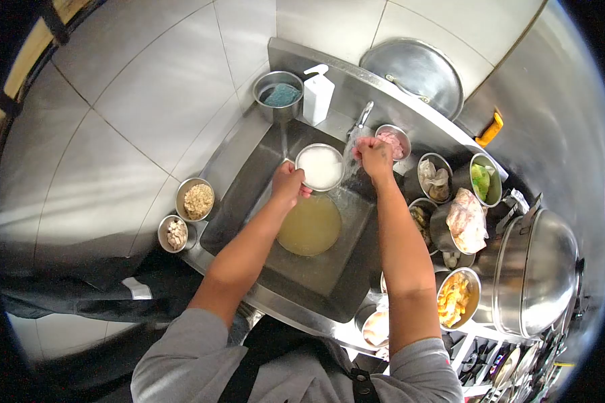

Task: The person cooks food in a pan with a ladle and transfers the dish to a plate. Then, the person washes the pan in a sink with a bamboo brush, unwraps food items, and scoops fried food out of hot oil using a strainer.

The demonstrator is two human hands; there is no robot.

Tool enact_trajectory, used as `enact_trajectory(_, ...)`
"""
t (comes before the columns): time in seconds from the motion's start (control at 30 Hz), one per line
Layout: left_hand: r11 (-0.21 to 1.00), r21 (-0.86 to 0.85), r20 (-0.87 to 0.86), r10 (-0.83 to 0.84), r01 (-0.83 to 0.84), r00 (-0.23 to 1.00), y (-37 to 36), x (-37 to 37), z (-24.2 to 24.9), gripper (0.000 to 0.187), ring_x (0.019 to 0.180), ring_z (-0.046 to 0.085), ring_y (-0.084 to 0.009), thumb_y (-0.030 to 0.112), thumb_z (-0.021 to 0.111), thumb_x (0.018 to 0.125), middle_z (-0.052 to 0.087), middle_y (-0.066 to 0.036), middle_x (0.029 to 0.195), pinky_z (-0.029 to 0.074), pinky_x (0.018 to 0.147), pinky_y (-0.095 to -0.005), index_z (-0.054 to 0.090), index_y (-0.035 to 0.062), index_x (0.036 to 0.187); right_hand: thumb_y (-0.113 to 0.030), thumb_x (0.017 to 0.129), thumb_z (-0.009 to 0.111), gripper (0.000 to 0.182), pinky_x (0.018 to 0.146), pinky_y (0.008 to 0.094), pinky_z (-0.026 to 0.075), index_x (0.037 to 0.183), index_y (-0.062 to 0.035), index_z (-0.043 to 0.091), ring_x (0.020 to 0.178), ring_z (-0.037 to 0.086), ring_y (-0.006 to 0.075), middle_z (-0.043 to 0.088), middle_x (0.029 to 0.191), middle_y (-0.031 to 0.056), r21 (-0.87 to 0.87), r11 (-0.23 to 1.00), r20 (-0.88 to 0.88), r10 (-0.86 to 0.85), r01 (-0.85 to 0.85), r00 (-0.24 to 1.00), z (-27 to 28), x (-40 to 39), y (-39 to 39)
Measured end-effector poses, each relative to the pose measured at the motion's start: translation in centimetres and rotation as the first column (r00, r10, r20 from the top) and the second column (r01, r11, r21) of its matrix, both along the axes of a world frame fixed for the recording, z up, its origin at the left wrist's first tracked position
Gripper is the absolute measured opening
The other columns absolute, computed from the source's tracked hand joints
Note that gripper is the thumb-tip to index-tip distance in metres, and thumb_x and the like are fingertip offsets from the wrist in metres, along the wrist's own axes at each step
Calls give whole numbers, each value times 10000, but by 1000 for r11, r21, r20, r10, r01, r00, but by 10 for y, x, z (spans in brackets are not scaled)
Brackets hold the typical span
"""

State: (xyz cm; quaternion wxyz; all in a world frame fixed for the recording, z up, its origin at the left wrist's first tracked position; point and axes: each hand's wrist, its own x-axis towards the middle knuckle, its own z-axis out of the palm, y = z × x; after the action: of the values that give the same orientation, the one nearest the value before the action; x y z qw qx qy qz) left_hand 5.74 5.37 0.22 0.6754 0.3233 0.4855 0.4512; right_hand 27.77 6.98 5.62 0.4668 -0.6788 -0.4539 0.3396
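Observation:
My left hand [289, 184] is closed on the rim of a round metal bowl [320, 166] filled with something white, held over the sink [356, 269]. Beneath it in the sink is a round pool of cloudy yellowish liquid [309, 226], perhaps in a container. My right hand [374, 158] is by the tap [361, 119], its fingers bunched together beside the splashing water [353, 149]. What those fingers hold, if anything, is hidden. Just behind them is a small metal bowl of pink pieces [390, 141].
A metal pot with a blue cloth-like thing [281, 95] and a white pump bottle [318, 99] stand behind the sink. Chopped food fills two bowls [197, 201] at left. Several food bowls [456, 299] and a large lidded pot [538, 272] crowd the right side.

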Motion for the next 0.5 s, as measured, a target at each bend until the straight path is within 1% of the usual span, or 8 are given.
enact_trajectory(0.03, 1000, 0, -5, -5, 5, 1000, -3, -3, 2, 115, 426, 566, -207, 20, 518, 732, 536, -117, 653, 475, 333, -319, 415, 42, 779, -128, 835, 547, 192, 637, 324, 505, 826, 28, 658, 670, 643, 204, 676, 795, 146, -1, 1000, 158, 9, -9, 987, -7, 8, 1)
enact_trajectory(0.1, 1000, -11, -2, -3, 3, 1000, -12, -12, 13, 113, 425, 564, -207, 20, 517, 732, 533, -113, 655, 476, 334, -318, 414, 43, 773, -181, 868, 492, 277, 702, 378, 512, 834, 40, 656, 738, 659, 279, 673, 838, 189, -6, 1000, 456, 23, -23, 890, -32, 25, 7)
enact_trajectory(0.2, 1000, -28, -33, 2, -3, 999, -22, -26, 11, 121, 428, 555, -216, 38, 519, 732, 498, -91, 646, 469, 336, -333, 410, 66, 777, -194, 892, 401, 348, 785, 441, 492, 827, 29, 659, 833, 636, 370, 659, 882, 218, 17, 989, 601, 106, -146, 792, -64, 36, 16)
enact_trajectory(0.27, 999, -32, -46, -5, 3, 999, -27, -33, 9, 125, 429, 550, -219, 49, 519, 732, 483, -80, 643, 465, 337, -339, 408, 77, 780, -181, 866, 409, 325, 780, 447, 494, 816, 15, 663, 823, 637, 371, 662, 891, 206, 8, 972, 706, 162, -237, 689, -84, 42, 27)
enact_trajectory(0.33, 999, -34, -50, -16, 14, 999, -37, -46, 15, 123, 429, 547, -217, 50, 517, 732, 484, -79, 646, 464, 336, -334, 407, 75, 781, -167, 828, 431, 290, 765, 445, 497, 805, -4, 670, 811, 640, 365, 664, 884, 200, -73, 958, 792, 224, -276, 568, -106, 42, 41)
enact_trajectory(0.4, 999, -35, -49, 10, -12, 999, -47, -55, 23, 119, 420, 549, -203, 19, 513, 731, 492, -77, 633, 467, 336, -319, 406, 66, 755, -153, 779, 467, 247, 742, 435, 503, 795, -28, 679, 797, 647, 350, 665, 860, 197, -213, 946, 853, 302, -244, 426, -120, 39, 54)
enact_trajectory(0.47, 998, -41, -25, 36, -37, 999, -55, -63, 19, 124, 413, 549, -195, 5, 511, 732, 496, -75, 626, 468, 335, -311, 403, 66, 741, -207, 832, 471, 280, 747, 412, 486, 867, -7, 664, 828, 647, 322, 652, 875, 218, -246, 946, 723, 324, -211, 610, -129, 39, 59)
enact_trajectory(0.5, 998, -47, -3, 49, -49, 999, -59, -67, 14, 128, 410, 548, -195, 6, 511, 734, 495, -74, 625, 468, 334, -310, 401, 70, 739, -223, 845, 474, 284, 722, 410, 482, 883, -13, 661, 805, 638, 297, 656, 888, 197, -278, 937, 635, 345, -212, 691, -129, 39, 59)
